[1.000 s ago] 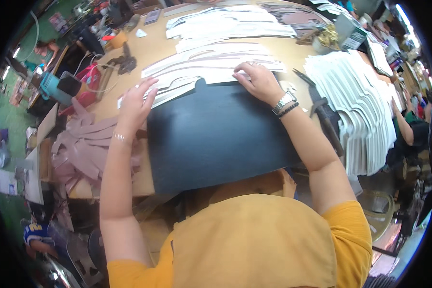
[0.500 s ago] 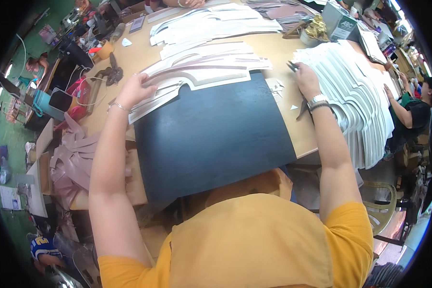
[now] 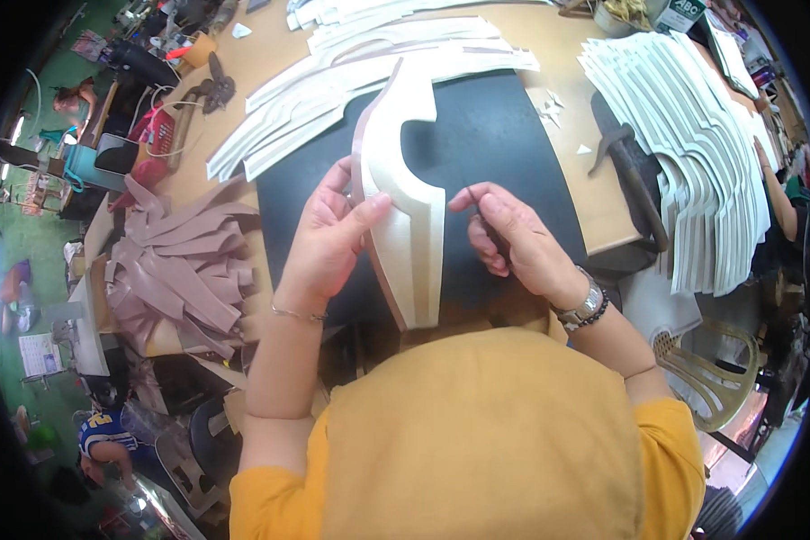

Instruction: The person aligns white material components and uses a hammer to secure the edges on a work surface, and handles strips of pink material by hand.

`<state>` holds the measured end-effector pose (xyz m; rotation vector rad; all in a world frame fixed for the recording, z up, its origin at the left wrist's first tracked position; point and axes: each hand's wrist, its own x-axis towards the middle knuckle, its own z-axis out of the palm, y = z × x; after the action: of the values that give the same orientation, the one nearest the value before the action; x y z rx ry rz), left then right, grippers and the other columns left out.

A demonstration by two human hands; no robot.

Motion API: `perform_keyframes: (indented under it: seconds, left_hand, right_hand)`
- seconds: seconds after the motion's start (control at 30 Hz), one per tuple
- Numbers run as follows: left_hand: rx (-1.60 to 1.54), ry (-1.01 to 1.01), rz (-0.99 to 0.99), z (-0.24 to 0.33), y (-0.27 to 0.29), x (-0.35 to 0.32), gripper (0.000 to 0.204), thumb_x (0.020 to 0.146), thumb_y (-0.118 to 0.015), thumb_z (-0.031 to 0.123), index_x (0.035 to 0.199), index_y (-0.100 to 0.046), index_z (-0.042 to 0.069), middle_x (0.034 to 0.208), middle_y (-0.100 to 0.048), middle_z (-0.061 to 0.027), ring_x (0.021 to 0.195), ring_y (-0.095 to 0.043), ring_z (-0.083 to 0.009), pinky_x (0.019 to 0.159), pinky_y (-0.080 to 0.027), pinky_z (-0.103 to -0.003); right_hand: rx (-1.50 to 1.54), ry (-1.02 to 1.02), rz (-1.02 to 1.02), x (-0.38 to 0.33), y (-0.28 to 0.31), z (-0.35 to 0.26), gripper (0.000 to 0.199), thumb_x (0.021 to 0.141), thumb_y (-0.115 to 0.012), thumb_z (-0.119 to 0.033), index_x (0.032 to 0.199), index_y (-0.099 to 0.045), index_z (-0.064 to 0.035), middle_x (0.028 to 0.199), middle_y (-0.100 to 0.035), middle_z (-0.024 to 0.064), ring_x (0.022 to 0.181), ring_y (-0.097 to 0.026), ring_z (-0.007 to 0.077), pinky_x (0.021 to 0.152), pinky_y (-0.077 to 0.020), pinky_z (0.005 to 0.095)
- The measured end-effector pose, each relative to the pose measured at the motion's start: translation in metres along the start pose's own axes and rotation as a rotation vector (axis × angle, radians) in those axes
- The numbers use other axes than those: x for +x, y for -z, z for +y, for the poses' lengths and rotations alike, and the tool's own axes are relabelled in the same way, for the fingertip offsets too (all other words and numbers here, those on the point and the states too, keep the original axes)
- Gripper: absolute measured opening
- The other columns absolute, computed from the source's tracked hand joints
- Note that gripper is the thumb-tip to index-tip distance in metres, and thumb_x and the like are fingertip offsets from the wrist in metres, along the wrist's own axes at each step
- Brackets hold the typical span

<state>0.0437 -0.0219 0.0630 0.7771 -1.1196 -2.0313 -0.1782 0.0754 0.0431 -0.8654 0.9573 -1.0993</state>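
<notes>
My left hand [image 3: 333, 229] grips a long curved piece of leather [image 3: 405, 216] by its left edge, thumb on top. The piece stands raised above a black mat [image 3: 504, 135], its cream side showing and a mauve strip along its left edge. Just to its right, my right hand [image 3: 508, 234] is closed around a small dark tool, mostly hidden in the fingers, with a thin tip near the index finger. Similar pale curved pieces [image 3: 288, 117] lie overlapping along the mat's far edge.
A fanned stack of white-faced pieces [image 3: 684, 171] covers the table's right side, beside a dark curved object [image 3: 634, 171]. Mauve strips [image 3: 180, 261] heap at the left. White scraps [image 3: 551, 108] lie beyond the mat's right corner. Another person's arm [image 3: 774, 184] reaches in at far right.
My left hand has drawn one curved piece from the pile toward me and lifted it. My right hand has come in from the right with the dark tool, close to the piece.
</notes>
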Motion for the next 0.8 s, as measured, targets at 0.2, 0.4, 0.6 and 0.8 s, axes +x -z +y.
perform_keyframes:
  seconds: [0.2, 0.4, 0.6, 0.8]
  left_hand:
    - [0.271, -0.254, 0.115, -0.024, -0.011, -0.015, 0.050, 0.095, -0.060, 0.002, 0.138, -0.035, 0.002, 0.117, -0.065, -0.0125, 0.103, -0.065, -0.0149, 0.086, -0.055, -0.028]
    - [0.277, -0.266, 0.125, -0.028, -0.013, -0.017, 0.050, 0.096, -0.059, 0.002, 0.139, -0.033, 0.001, 0.115, -0.067, -0.0138, 0.100, -0.067, -0.0152, 0.086, -0.055, -0.028]
    - [0.289, -0.284, 0.122, -0.034, -0.015, -0.017, 0.051, 0.095, -0.060, 0.001, 0.139, -0.034, 0.001, 0.114, -0.067, -0.0132, 0.101, -0.067, -0.0149, 0.087, -0.054, -0.028]
    - [0.297, -0.307, 0.111, -0.033, -0.018, -0.019, 0.051, 0.095, -0.060, 0.001, 0.139, -0.034, 0.001, 0.116, -0.066, -0.0125, 0.104, -0.065, -0.0141, 0.089, -0.053, -0.027]
  right_hand:
    - [-0.015, -0.102, -0.044, -0.013, -0.005, 0.009, 0.040, 0.106, -0.042, -0.041, 0.112, -0.059, -0.0052, 0.068, -0.038, -0.0067, 0.057, -0.032, 0.0017, 0.048, -0.0282, 0.0183]
    - [-0.028, -0.081, -0.068, -0.007, -0.015, 0.017, 0.037, 0.106, -0.043, -0.040, 0.099, -0.057, -0.0066, 0.067, -0.037, -0.0079, 0.057, -0.030, 0.0020, 0.048, -0.0274, 0.0196]
    - [-0.016, -0.058, -0.064, 0.000, -0.016, 0.019, 0.037, 0.106, -0.043, -0.041, 0.088, -0.051, -0.0097, 0.068, -0.037, -0.0082, 0.058, -0.031, 0.0017, 0.049, -0.0284, 0.0197]
    - [0.001, -0.024, -0.080, -0.001, -0.015, 0.022, 0.038, 0.106, -0.043, -0.042, 0.093, -0.055, -0.0090, 0.068, -0.040, -0.0080, 0.058, -0.033, 0.0013, 0.049, -0.0297, 0.0191]
